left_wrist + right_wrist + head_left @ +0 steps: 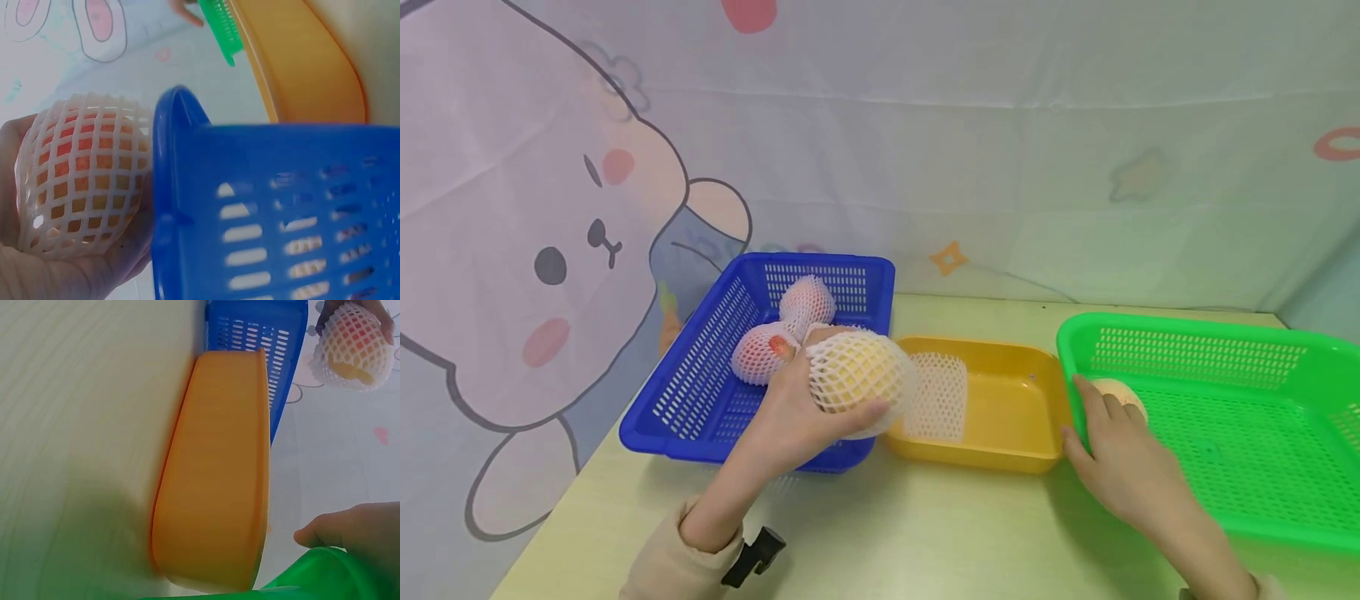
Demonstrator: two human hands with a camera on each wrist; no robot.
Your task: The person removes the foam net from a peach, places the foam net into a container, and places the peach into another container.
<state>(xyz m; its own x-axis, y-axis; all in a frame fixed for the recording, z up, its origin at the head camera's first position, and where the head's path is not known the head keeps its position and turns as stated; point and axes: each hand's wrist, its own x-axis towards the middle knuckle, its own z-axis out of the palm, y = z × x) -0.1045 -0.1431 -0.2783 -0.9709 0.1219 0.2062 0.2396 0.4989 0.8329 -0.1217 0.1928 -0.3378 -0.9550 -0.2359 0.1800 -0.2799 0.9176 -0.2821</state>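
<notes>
Head view: left hand grips netted fruit.

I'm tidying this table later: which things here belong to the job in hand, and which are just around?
Seemingly in the job:
- left hand, holding a netted fruit
- right hand, at the green basket
- pale fruit inside it
- blue basket, two wrapped fruits inside
- yellow tray, white netting inside

Apparently just around:
- printed backdrop
- black piece by the left cuff

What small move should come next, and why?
Probably bring the right hand to the fruit in the left hand to start peeling its foam net: a loose net lies in the yellow tray and a bare-looking fruit in the green basket.
</notes>
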